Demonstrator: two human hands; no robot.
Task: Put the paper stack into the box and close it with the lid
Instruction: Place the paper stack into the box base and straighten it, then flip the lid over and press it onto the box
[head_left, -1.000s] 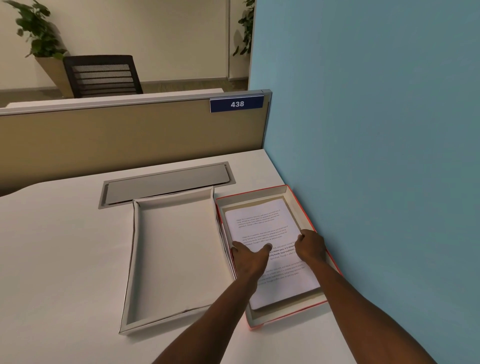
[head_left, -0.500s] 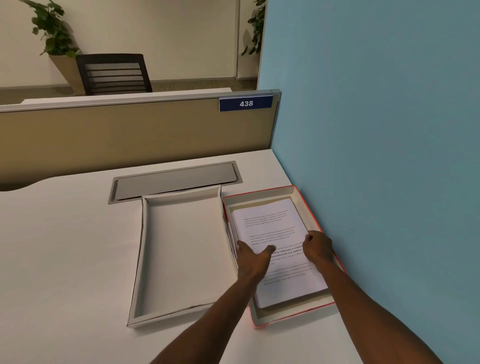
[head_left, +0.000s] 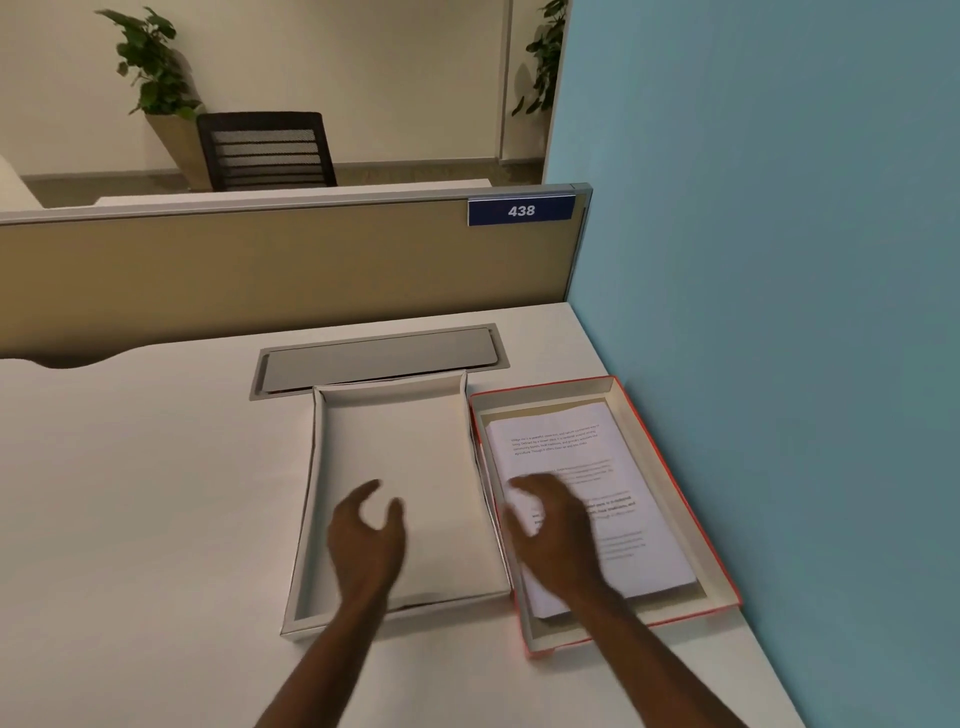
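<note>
A stack of printed white paper (head_left: 597, 467) lies inside the shallow red-edged box (head_left: 675, 457) at the right of the desk, against the blue wall. To its left the white lid (head_left: 395, 441) rests upside down, its inside facing up. My left hand (head_left: 366, 540) hovers over the lid's near half, fingers apart and curled, holding nothing. My right hand (head_left: 556, 535) hangs blurred above the left edge of the box and the paper, fingers apart, also with nothing in it.
A grey cable-tray cover (head_left: 379, 358) is set into the white desk (head_left: 130, 519) just behind the lid. A tan partition (head_left: 260, 270) with a blue 438 label closes the far side, and the blue wall (head_left: 779, 312) runs along the right.
Both hands have lifted off the paper stack and shifted left: the left one now hangs over the lid, the right over the box's left edge. The paper stays in the box.
</note>
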